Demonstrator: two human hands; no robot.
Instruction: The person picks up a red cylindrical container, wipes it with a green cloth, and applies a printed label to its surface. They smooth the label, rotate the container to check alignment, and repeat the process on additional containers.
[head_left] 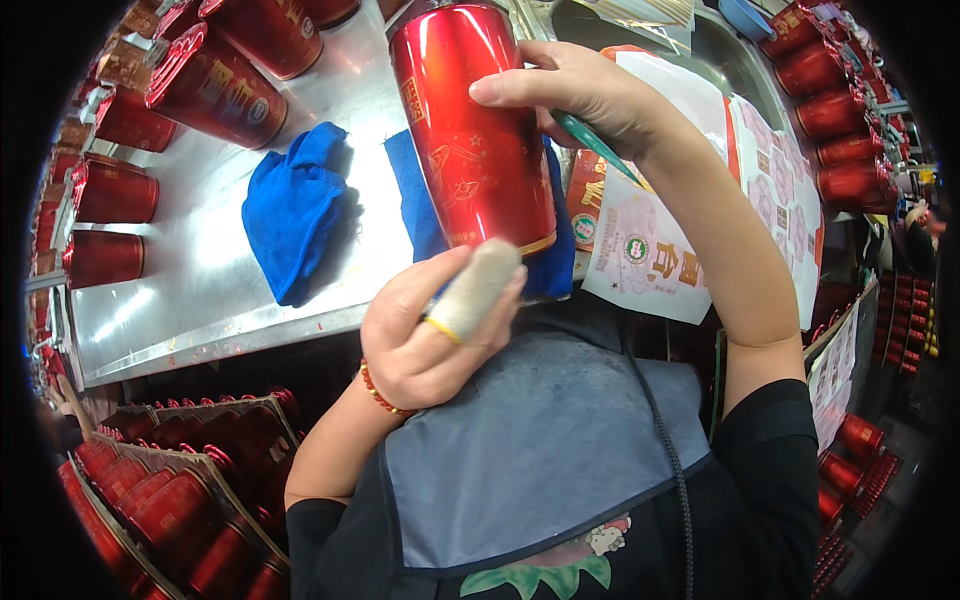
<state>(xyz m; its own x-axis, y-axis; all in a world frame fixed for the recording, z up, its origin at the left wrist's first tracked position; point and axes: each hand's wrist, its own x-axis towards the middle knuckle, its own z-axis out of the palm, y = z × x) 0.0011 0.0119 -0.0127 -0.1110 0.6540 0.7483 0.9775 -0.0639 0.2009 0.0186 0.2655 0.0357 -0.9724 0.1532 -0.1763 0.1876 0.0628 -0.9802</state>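
Note:
A tall shiny red metal tin (470, 125) with gold trim and faint star marks is held up in front of me. My right hand (590, 95) grips its upper side, thumb laid across the front, and a teal-handled tool sticks out of the same fist. My left hand (435, 325) supports the tin's lower edge; one finger is wrapped in pale bandage and a red bead bracelet sits on the wrist. A blue cloth (420, 195) lies behind the tin.
A second blue cloth (295, 205) lies bunched on the steel worktable (200, 290). Red tins (215, 85) lie along its far and left edges. Sheets of printed labels (660, 245) lie at the right. Boxes of red tins (170, 500) stand below left; more (845, 140) stack at right.

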